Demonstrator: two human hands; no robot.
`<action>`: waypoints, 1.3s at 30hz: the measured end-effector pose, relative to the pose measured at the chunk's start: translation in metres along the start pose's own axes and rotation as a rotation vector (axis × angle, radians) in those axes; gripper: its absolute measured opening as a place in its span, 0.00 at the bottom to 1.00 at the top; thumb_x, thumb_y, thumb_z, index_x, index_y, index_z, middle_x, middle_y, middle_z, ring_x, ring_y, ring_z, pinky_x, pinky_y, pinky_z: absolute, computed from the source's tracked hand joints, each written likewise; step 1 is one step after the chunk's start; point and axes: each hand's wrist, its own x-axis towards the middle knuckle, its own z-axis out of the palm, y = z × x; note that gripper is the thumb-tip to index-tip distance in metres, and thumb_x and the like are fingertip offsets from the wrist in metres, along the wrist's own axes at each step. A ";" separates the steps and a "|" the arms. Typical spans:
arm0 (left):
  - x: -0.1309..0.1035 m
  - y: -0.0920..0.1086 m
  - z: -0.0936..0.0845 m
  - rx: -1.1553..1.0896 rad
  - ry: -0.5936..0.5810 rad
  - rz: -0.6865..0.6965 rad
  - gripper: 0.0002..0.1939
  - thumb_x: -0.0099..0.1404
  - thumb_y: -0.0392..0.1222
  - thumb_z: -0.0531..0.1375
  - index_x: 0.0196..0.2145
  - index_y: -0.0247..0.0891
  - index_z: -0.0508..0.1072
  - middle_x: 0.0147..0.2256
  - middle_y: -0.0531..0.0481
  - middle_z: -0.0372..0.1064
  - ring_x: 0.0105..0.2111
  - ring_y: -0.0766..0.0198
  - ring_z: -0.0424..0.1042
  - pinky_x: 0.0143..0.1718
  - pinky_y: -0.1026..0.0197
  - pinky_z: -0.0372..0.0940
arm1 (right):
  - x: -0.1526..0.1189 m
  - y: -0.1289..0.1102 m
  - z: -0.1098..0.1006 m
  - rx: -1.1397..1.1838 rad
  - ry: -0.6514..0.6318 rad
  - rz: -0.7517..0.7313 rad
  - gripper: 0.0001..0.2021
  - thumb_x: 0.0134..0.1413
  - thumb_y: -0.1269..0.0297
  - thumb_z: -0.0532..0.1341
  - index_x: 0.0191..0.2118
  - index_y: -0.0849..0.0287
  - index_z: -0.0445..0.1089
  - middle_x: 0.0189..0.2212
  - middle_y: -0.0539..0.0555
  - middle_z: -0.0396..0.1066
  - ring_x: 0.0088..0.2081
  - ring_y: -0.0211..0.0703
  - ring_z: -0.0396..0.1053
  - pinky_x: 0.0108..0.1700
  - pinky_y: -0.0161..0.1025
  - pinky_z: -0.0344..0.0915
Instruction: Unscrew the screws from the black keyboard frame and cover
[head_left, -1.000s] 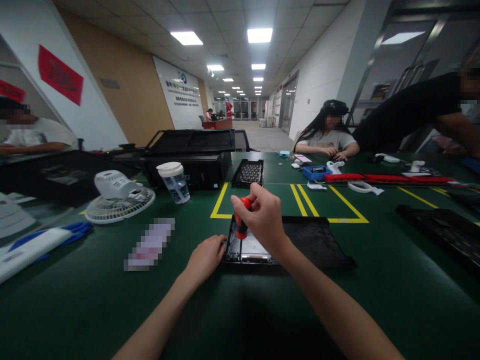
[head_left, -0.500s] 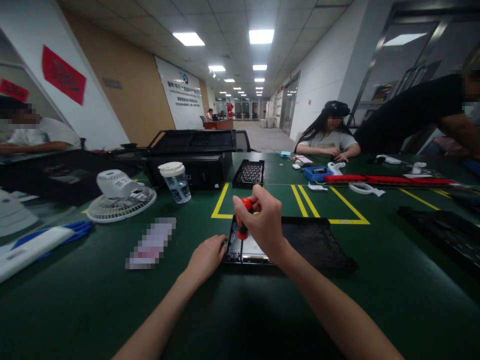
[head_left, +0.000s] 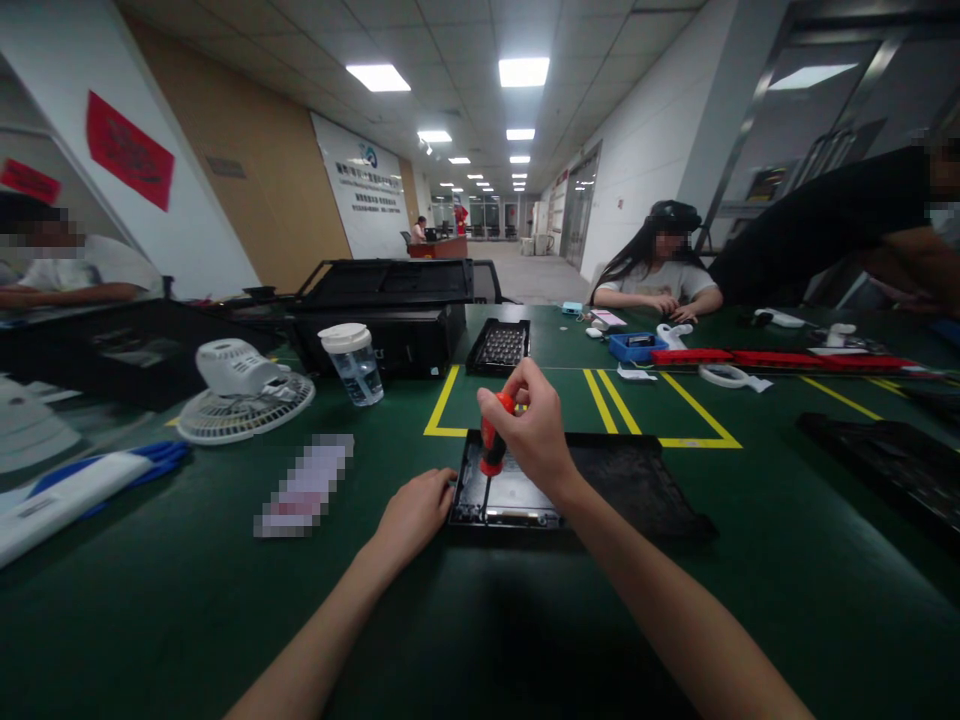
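My right hand (head_left: 536, 425) is closed around the red and black handle of a screwdriver (head_left: 492, 450), held nearly upright. Its thin shaft points down into the left part of a shallow black casing (head_left: 626, 480) lying on the green table. Inside that part sits a silvery flat plate (head_left: 521, 490), partly covered by my right hand and wrist. My left hand (head_left: 414, 508) grips the casing's left edge with its fingertips; the thumb is hidden. Exactly where the screwdriver's tip touches is too small to tell.
A lidded cup of water (head_left: 352, 362) and a white fan (head_left: 244, 390) stand to the left. Beyond the casing lies a black tray of small parts (head_left: 499, 345). A blue box (head_left: 634, 347) and tape roll (head_left: 722, 376) lie right, another black casing (head_left: 885, 465) far right. Co-workers sit around.
My right hand has turned slightly about the screwdriver, and the handle stands a little further right and more tilted. My left hand and the casing have stayed in place.
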 end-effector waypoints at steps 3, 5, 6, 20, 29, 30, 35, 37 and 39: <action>0.000 0.002 -0.002 0.002 -0.012 -0.017 0.16 0.63 0.42 0.48 0.46 0.41 0.68 0.43 0.46 0.69 0.43 0.61 0.68 0.44 0.62 0.60 | 0.002 0.004 0.003 0.283 -0.139 0.115 0.12 0.48 0.61 0.57 0.27 0.56 0.50 0.20 0.42 0.57 0.17 0.30 0.58 0.19 0.29 0.56; 0.000 0.003 -0.003 0.007 -0.021 -0.031 0.16 0.63 0.42 0.48 0.46 0.41 0.68 0.43 0.46 0.69 0.43 0.61 0.68 0.44 0.62 0.60 | 0.004 0.007 0.005 0.455 -0.186 0.161 0.10 0.48 0.64 0.56 0.28 0.56 0.49 0.22 0.43 0.62 0.18 0.31 0.61 0.22 0.31 0.60; 0.000 0.004 -0.003 0.009 -0.021 -0.031 0.16 0.63 0.42 0.48 0.46 0.41 0.68 0.43 0.46 0.69 0.43 0.61 0.68 0.44 0.63 0.60 | 0.005 0.009 0.006 0.526 -0.195 0.176 0.09 0.48 0.67 0.55 0.28 0.57 0.49 0.23 0.44 0.64 0.19 0.31 0.63 0.25 0.32 0.63; 0.000 0.004 -0.001 0.021 -0.011 -0.025 0.16 0.63 0.41 0.48 0.46 0.41 0.68 0.44 0.46 0.69 0.44 0.61 0.68 0.45 0.62 0.60 | 0.007 0.016 0.002 0.869 -0.507 0.229 0.08 0.51 0.65 0.57 0.24 0.61 0.61 0.19 0.45 0.63 0.18 0.31 0.63 0.25 0.32 0.61; 0.002 0.004 -0.001 0.025 -0.017 -0.026 0.16 0.63 0.41 0.48 0.45 0.41 0.68 0.43 0.46 0.69 0.44 0.61 0.68 0.44 0.63 0.60 | 0.008 0.016 0.002 0.924 -0.557 0.264 0.15 0.53 0.59 0.44 0.24 0.60 0.60 0.20 0.47 0.58 0.19 0.34 0.58 0.24 0.35 0.57; 0.002 0.003 0.000 0.022 -0.020 -0.029 0.16 0.63 0.41 0.48 0.46 0.41 0.68 0.43 0.46 0.69 0.44 0.61 0.68 0.45 0.63 0.60 | 0.009 0.016 0.001 0.929 -0.568 0.271 0.15 0.52 0.60 0.43 0.24 0.60 0.60 0.20 0.48 0.59 0.19 0.34 0.58 0.24 0.35 0.57; 0.002 0.000 0.003 0.024 0.007 0.002 0.15 0.63 0.41 0.48 0.45 0.41 0.68 0.42 0.46 0.70 0.43 0.61 0.68 0.44 0.62 0.60 | 0.010 0.016 -0.001 0.954 -0.655 0.290 0.13 0.51 0.61 0.45 0.26 0.61 0.62 0.22 0.49 0.60 0.21 0.36 0.60 0.26 0.36 0.58; 0.002 0.000 0.003 0.026 0.013 0.009 0.15 0.63 0.41 0.48 0.44 0.41 0.68 0.42 0.46 0.70 0.42 0.61 0.69 0.43 0.62 0.60 | 0.009 0.016 -0.002 0.974 -0.699 0.295 0.13 0.51 0.61 0.46 0.27 0.61 0.63 0.23 0.50 0.60 0.22 0.36 0.60 0.27 0.36 0.58; 0.001 0.000 0.003 0.026 0.009 0.004 0.15 0.63 0.41 0.48 0.45 0.42 0.68 0.42 0.46 0.70 0.42 0.61 0.69 0.43 0.62 0.60 | 0.009 0.016 -0.002 0.972 -0.721 0.308 0.12 0.50 0.60 0.48 0.28 0.61 0.63 0.24 0.50 0.61 0.23 0.37 0.61 0.27 0.36 0.58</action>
